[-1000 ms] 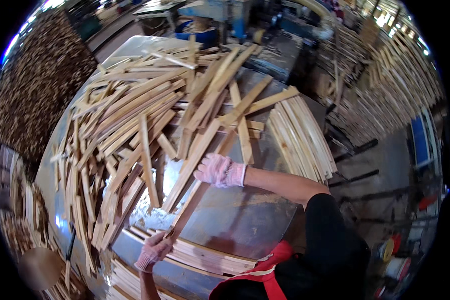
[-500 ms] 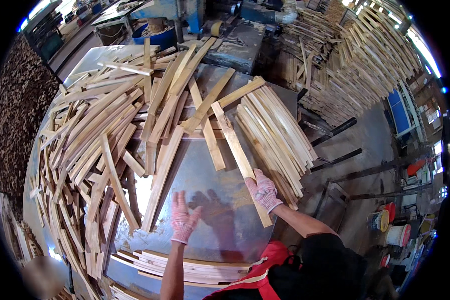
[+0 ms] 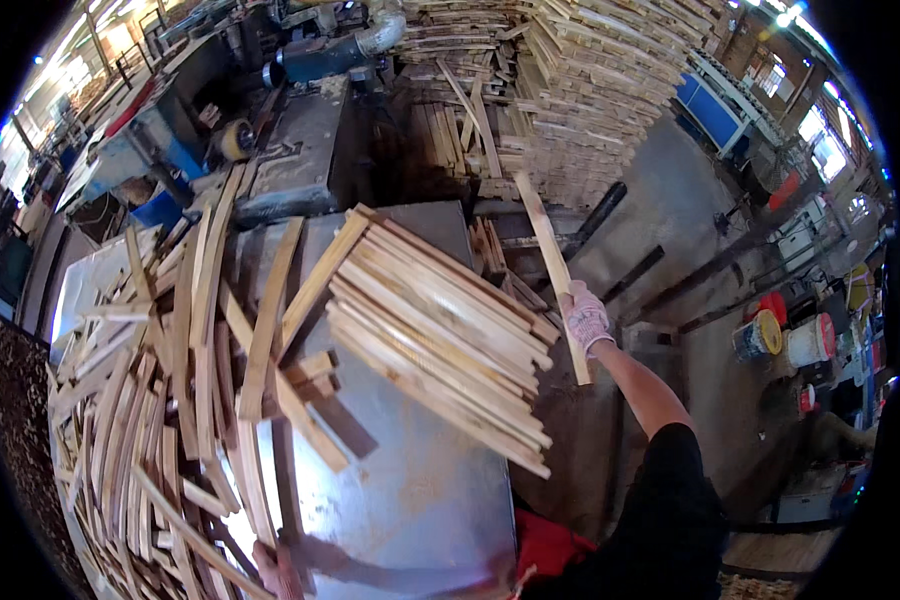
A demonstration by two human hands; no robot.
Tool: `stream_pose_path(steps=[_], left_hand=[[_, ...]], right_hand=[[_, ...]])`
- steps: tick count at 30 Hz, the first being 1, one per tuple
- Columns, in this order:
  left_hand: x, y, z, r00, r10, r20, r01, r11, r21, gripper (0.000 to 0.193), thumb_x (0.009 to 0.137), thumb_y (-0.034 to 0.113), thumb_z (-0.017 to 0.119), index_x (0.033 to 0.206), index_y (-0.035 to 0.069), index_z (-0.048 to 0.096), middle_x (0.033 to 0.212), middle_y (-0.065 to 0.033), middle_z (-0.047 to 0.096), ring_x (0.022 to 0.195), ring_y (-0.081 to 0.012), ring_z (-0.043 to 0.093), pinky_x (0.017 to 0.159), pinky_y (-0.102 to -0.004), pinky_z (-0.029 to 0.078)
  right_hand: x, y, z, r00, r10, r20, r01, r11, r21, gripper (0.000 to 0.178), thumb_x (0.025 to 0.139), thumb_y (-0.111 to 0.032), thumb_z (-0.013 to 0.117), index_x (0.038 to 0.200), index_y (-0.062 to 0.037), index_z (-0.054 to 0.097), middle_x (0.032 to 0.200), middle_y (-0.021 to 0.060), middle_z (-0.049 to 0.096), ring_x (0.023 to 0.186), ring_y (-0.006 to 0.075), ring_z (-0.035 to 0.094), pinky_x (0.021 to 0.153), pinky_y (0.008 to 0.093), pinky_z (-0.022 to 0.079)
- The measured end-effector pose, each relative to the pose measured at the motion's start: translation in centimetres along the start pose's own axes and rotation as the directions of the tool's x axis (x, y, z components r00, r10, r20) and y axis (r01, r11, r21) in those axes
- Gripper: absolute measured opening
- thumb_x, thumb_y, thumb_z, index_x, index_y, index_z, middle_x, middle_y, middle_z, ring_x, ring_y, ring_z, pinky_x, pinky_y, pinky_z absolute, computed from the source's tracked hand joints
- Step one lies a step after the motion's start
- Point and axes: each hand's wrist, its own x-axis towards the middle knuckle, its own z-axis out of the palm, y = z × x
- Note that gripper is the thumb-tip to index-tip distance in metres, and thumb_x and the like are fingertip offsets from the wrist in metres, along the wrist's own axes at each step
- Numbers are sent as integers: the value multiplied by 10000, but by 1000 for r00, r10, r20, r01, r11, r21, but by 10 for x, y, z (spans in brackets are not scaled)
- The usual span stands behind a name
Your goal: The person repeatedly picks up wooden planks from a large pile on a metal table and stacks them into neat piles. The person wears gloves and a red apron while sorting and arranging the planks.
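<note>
Gloved right hand grips 1 wooden slat.

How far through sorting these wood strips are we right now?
Done: a neat stack of strips lies aligned at the right edge of the metal table. In hand: the right hand grips one long strip, held off the table's right side. The left hand rests at the table's near edge. Left: the large jumbled pile across the table's left side.

Bare metal table between loose slats and stacked slats.
</note>
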Motion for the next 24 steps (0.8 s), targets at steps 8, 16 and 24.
stream_pose_path(steps=[8,16,24], left_hand=[[103,71,-42,965,49,-257,-109,969,-223,517,962,260,671,1398,29,516,1155,-104,628,1050,-250,618,943,-365,511],[313,78,22,985,38,-166,-63,987,-149,689,1007,134,616,1611,58,293,1450,-145,497,1212,-216,547,1026,-298,440],[204,182,-32,904,-427,4,414,881,229,1109,723,414,899,1576,28,306,1207,-184,697,1095,-279,666,945,-383,529]], right_hand=[[138,42,171,962,163,220,-124,975,-184,322,965,-271,596,1174,-26,596,1046,252,710,1038,436,681,891,517,537],[213,156,320,674,-373,638,723,509,-467,355,1018,-256,489,1310,-96,611,1214,157,698,1238,323,605,1037,466,461],[173,52,217,881,-158,446,61,973,223,348,942,-210,621,1235,-33,684,1254,150,690,1162,288,652,987,376,529]])
